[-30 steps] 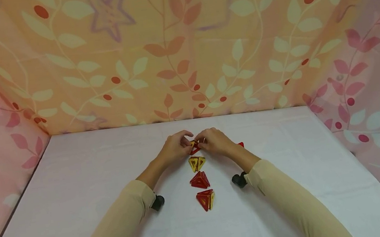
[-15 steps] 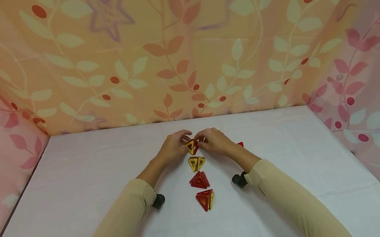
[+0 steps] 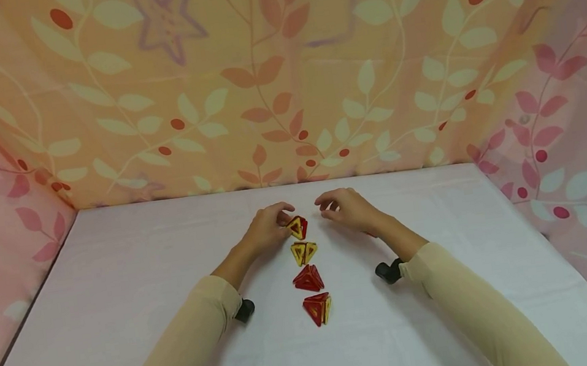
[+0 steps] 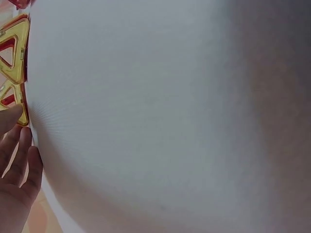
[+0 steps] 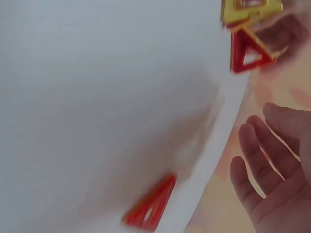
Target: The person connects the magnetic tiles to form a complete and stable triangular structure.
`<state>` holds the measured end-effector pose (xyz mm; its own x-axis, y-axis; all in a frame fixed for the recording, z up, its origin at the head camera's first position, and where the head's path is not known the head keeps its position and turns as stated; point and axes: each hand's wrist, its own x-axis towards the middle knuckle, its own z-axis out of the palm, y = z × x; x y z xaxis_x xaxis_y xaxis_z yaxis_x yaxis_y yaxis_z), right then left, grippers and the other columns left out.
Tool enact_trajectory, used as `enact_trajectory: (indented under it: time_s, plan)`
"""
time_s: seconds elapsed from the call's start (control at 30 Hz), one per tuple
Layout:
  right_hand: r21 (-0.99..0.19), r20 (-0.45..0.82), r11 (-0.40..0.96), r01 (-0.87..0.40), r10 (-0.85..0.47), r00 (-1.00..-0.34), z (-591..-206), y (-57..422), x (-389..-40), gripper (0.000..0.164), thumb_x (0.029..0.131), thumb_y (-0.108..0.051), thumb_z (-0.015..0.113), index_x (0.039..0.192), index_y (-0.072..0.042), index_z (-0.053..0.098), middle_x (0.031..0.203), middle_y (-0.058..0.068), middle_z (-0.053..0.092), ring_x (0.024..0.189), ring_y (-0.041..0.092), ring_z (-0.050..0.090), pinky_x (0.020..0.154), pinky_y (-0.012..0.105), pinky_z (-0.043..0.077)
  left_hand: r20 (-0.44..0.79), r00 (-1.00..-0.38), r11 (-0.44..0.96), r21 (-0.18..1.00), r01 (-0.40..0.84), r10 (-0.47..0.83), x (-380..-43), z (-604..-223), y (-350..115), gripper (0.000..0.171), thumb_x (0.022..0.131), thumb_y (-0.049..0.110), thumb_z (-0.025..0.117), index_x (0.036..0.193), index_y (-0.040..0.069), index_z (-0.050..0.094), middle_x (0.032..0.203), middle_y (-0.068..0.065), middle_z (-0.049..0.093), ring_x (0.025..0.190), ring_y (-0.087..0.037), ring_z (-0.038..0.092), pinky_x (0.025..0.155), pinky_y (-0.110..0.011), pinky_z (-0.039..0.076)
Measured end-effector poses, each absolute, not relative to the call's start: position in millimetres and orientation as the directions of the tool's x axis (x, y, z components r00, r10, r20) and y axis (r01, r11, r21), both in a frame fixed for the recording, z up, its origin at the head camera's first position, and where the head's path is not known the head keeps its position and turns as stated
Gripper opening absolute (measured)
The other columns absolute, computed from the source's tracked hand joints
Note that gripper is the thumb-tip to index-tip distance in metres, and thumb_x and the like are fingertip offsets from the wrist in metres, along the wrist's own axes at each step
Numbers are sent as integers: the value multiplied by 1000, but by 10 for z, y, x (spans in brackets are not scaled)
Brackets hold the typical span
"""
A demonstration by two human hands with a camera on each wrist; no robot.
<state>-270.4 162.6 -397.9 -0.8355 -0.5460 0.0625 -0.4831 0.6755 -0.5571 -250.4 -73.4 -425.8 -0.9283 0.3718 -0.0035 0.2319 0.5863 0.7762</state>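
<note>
My left hand holds the farthest of several small pyramids of triangular magnetic tiles. In the left wrist view its thumb lies over the lower corner of a yellow triangular tile, the other fingers spread out below. This far pyramid shows a yellow face and a red one. My right hand is apart from it, to the right, over the table. Its fingers are loosely bent with nothing between them. Closer to me stand a yellow-faced pyramid, then a red one.
A red and yellow pyramid stands nearest, ending the row. One loose red triangular tile lies on the white table, mostly hidden by the right forearm in the head view. Patterned cloth walls enclose the back and sides.
My right hand has let go of the far pyramid and moved right, opening a gap. The left hand stays at the pyramid, whose yellow face has turned into fuller view.
</note>
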Motion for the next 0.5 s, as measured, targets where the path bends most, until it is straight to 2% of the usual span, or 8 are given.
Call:
enact_trajectory:
  time_s: [0.17,0.5]
  plan:
    - [-557,24,700,-446,-523,-852,-3960,1947,-2663,30,93,-6,66,122,2,67,111,16,70,97,26,65,89,46,52,-9,-929,589,776,226,369,-2497,-4261,-735,43,88,-3,69,129,1,59,114,-14,69,108,-26,63,99,-42,49]
    - [-537,8,729,-424,-499,-867,-4069,2532,-2532,31,90,2,65,120,6,65,108,15,70,97,29,64,88,48,51,-46,-929,631,746,212,367,-2506,-4249,-733,43,89,-1,70,131,3,59,116,-11,69,109,-24,63,101,-42,47]
